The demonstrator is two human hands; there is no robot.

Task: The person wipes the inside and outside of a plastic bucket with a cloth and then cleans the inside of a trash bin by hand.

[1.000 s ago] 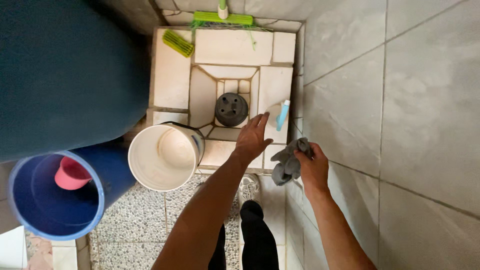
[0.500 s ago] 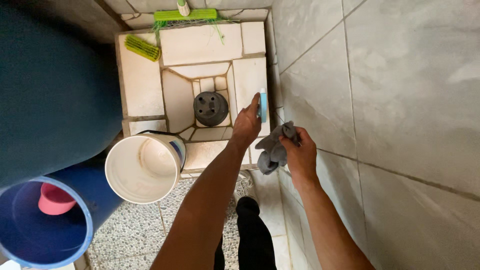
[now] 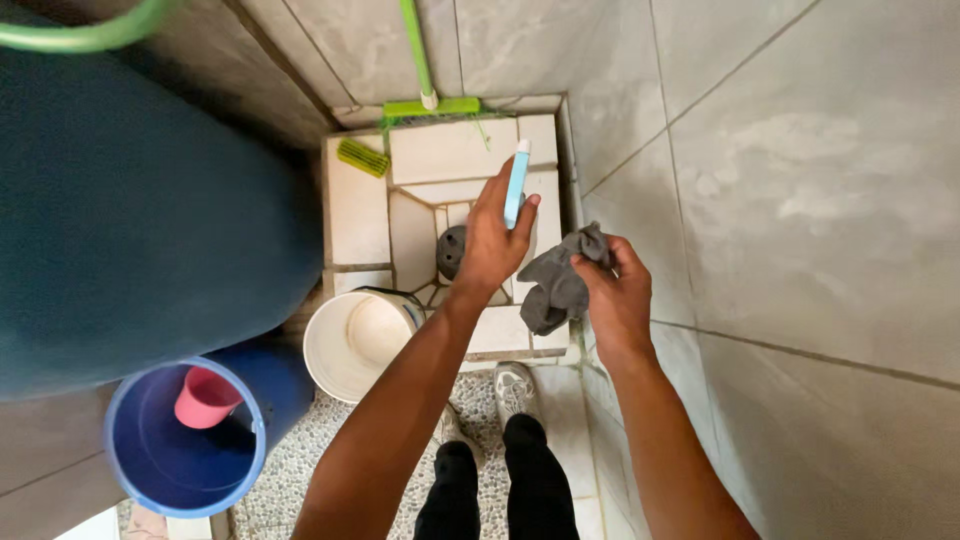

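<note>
My left hand [image 3: 490,245] grips a slim light-blue bottle with a white cap [image 3: 515,180], lifted above the cream tiled basin [image 3: 360,215]. My right hand [image 3: 615,295] holds a crumpled grey cloth [image 3: 555,280] just to the right of the bottle, close to the grey tiled wall [image 3: 800,200]. A dark round drain cover [image 3: 450,250] sits in the basin's sunken middle, partly hidden behind my left hand.
A white bucket [image 3: 355,345] stands at the basin's near edge. A blue bucket [image 3: 185,440] with a pink scoop [image 3: 205,397] sits lower left beside a big dark barrel [image 3: 130,210]. A green broom [image 3: 425,95] and small green brush [image 3: 362,157] rest at the basin's back.
My left hand reached to the bottle at the basin's right side, closed on it and lifted it. The right hand kept hold of the grey cloth. The view tilted upward.
</note>
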